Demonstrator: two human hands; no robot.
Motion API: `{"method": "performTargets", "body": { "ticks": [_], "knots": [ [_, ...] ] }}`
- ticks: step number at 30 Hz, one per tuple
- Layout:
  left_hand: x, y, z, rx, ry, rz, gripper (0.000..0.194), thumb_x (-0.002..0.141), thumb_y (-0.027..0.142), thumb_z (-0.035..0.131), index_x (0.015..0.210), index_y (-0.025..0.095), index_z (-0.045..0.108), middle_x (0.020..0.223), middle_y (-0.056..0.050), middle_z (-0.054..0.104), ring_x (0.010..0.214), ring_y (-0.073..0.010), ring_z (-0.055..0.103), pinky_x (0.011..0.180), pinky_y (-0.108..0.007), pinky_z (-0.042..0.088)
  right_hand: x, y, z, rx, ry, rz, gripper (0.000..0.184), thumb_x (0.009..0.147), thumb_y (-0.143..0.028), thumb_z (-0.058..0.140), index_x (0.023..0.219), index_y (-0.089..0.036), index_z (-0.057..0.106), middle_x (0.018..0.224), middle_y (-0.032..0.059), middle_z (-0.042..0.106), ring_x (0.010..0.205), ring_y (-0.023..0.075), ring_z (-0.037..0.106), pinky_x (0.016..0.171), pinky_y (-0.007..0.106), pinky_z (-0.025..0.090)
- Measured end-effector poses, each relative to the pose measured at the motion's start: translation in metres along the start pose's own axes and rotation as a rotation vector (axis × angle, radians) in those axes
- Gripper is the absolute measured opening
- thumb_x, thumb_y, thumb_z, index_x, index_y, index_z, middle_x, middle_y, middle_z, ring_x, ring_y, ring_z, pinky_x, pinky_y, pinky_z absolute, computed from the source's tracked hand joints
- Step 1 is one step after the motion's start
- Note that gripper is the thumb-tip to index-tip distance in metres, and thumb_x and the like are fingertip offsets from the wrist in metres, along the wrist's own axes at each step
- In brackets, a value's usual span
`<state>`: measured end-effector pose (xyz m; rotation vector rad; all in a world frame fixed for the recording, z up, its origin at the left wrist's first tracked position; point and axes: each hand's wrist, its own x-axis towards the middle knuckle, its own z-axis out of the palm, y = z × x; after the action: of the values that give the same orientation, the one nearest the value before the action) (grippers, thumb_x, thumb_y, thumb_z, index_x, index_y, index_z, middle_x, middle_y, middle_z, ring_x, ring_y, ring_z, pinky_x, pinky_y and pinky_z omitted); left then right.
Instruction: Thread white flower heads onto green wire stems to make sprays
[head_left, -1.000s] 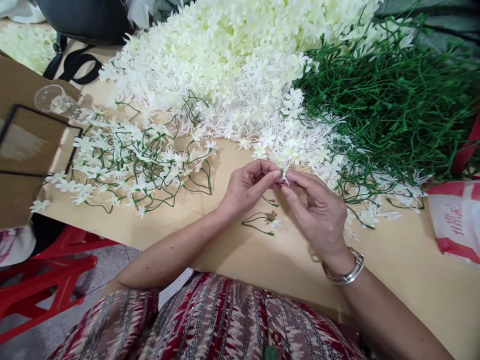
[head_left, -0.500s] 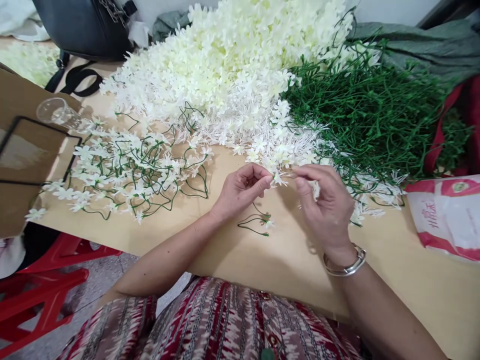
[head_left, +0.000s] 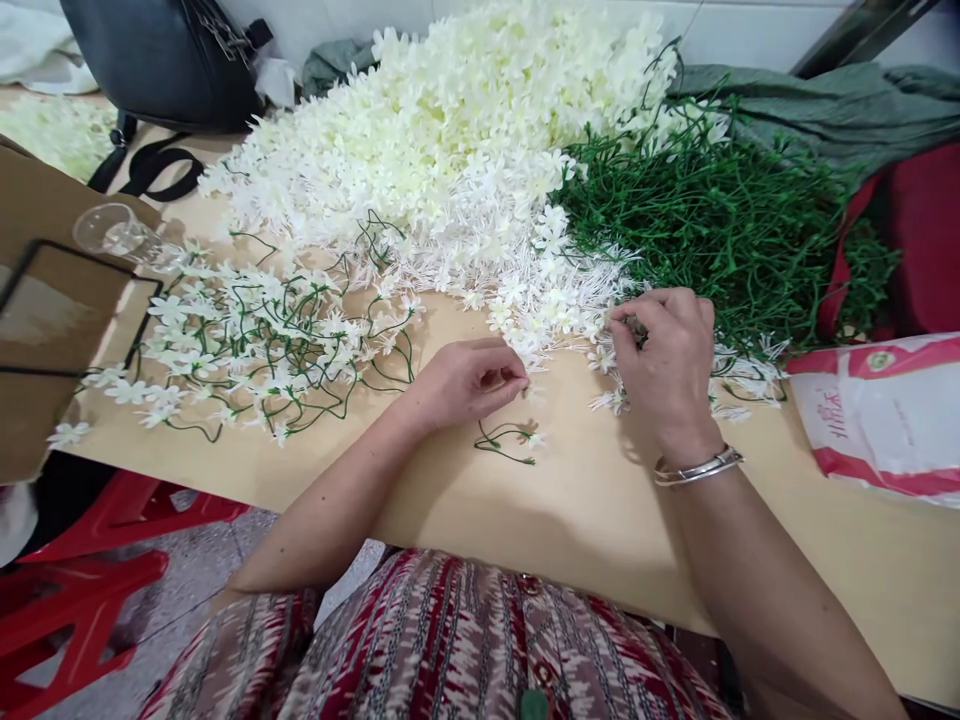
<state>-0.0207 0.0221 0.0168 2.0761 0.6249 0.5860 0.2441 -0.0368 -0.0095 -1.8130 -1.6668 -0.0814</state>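
Observation:
My left hand [head_left: 476,382] is over the middle of the table, thumb and forefinger pressed together. A tiny pale bit shows at the fingertips, too small to name. Below it lies a green stem with a small white flower [head_left: 535,440]. My right hand [head_left: 667,365], a silver bangle at its wrist, is at the edge where white artificial flowers [head_left: 525,318] meet a heap of green plastic stems [head_left: 735,235]. Its thumb and fingers are pinched, and what they hold is hidden. To the left, flowers on green stems [head_left: 277,340] lie in a loose pile.
A big mound of cream petals [head_left: 480,110] rises at the back. A clear plastic cup [head_left: 112,232], a cardboard box [head_left: 45,400] and a black bag [head_left: 165,65] are at the left. The red and white packet [head_left: 885,415] lies right. Red stools [head_left: 97,590] stand below.
My hands have come apart. The left has drawn slightly left and down; the right has moved right and up to the edge of the green heap. The view has shifted slightly.

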Motion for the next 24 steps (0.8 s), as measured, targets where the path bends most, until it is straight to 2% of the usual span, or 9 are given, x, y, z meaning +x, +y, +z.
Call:
{"method": "performTargets", "body": {
  "ticks": [2, 5, 8, 12, 15, 18, 21, 24],
  "knots": [
    [0.0, -0.002, -0.001, 0.056, -0.018, 0.051, 0.026, 0.101, 0.039, 0.067, 0.088, 0.019, 0.077, 0.087, -0.007, 0.073, 0.076, -0.0154, 0.066, 0.07, -0.025, 0.048, 0.001, 0.001, -0.002, 0.01, -0.01, -0.006, 0.015, 0.1, -0.02, 0.06, 0.103, -0.028, 0.073, 0.108, 0.0105, 0.066, 0.111, 0.0332, 0.062, 0.1, 0.054, 0.047],
    [0.001, -0.007, 0.004, 0.105, 0.051, 0.094, 0.029, 0.103, 0.041, 0.066, 0.088, 0.019, 0.076, 0.089, -0.008, 0.074, 0.082, -0.0174, 0.069, 0.075, -0.027, 0.05, 0.008, 0.004, -0.002, -0.019, -0.064, -0.023, 0.023, 0.098, -0.016, 0.062, 0.114, -0.026, 0.074, 0.113, 0.0121, 0.065, 0.113, 0.0345, 0.059, 0.102, 0.056, 0.047],
    [0.002, -0.011, 0.012, 0.115, 0.156, 0.107, 0.024, 0.105, 0.038, 0.065, 0.097, 0.019, 0.076, 0.089, -0.007, 0.073, 0.078, -0.0149, 0.067, 0.071, -0.025, 0.051, 0.018, 0.008, -0.001, -0.076, -0.119, -0.036, 0.016, 0.095, -0.017, 0.065, 0.102, -0.025, 0.076, 0.111, 0.0133, 0.065, 0.111, 0.035, 0.057, 0.098, 0.055, 0.048],
    [0.004, -0.014, 0.019, 0.123, 0.35, 0.185, 0.019, 0.106, 0.035, 0.066, 0.104, 0.018, 0.075, 0.091, -0.006, 0.075, 0.078, -0.0127, 0.068, 0.068, -0.023, 0.051, 0.025, -0.001, -0.011, -0.044, -0.037, -0.035, 0.011, 0.093, -0.018, 0.067, 0.088, -0.026, 0.072, 0.103, 0.0103, 0.073, 0.104, 0.0327, 0.064, 0.096, 0.053, 0.051],
    [0.004, -0.01, 0.021, 0.043, 0.449, 0.185, 0.017, 0.103, 0.034, 0.071, 0.104, 0.018, 0.075, 0.091, -0.006, 0.077, 0.074, -0.011, 0.068, 0.067, -0.023, 0.052, 0.02, -0.027, -0.022, 0.192, 0.032, -0.031, 0.013, 0.092, -0.015, 0.069, 0.088, -0.027, 0.072, 0.096, 0.004, 0.078, 0.097, 0.0273, 0.071, 0.091, 0.046, 0.055],
    [0.004, -0.003, 0.024, -0.185, 0.405, 0.059, 0.026, 0.103, 0.04, 0.072, 0.116, 0.018, 0.074, 0.095, -0.006, 0.08, 0.077, -0.0119, 0.073, 0.073, -0.024, 0.058, 0.007, -0.058, -0.023, 0.463, 0.011, -0.073, 0.009, 0.093, -0.018, 0.074, 0.089, -0.026, 0.074, 0.089, 0.0016, 0.077, 0.086, 0.0227, 0.073, 0.077, 0.038, 0.058],
    [0.003, -0.001, 0.028, -0.428, 0.304, -0.053, 0.039, 0.099, 0.048, 0.076, 0.124, 0.019, 0.073, 0.105, -0.009, 0.082, 0.088, -0.015, 0.078, 0.081, -0.027, 0.063, -0.005, -0.077, -0.016, 0.483, 0.007, -0.111, 0.013, 0.097, -0.016, 0.068, 0.093, -0.026, 0.074, 0.094, 0.0031, 0.078, 0.088, 0.0215, 0.075, 0.08, 0.037, 0.06],
    [0.005, -0.006, 0.031, -0.559, 0.293, -0.116, 0.041, 0.09, 0.051, 0.085, 0.114, 0.019, 0.076, 0.103, -0.008, 0.083, 0.089, -0.0154, 0.079, 0.083, -0.027, 0.064, -0.011, -0.08, -0.01, 0.493, 0.012, -0.071, 0.01, 0.097, -0.017, 0.069, 0.098, -0.026, 0.073, 0.093, 0.0016, 0.079, 0.087, 0.0208, 0.076, 0.081, 0.037, 0.061]
  ]
}}
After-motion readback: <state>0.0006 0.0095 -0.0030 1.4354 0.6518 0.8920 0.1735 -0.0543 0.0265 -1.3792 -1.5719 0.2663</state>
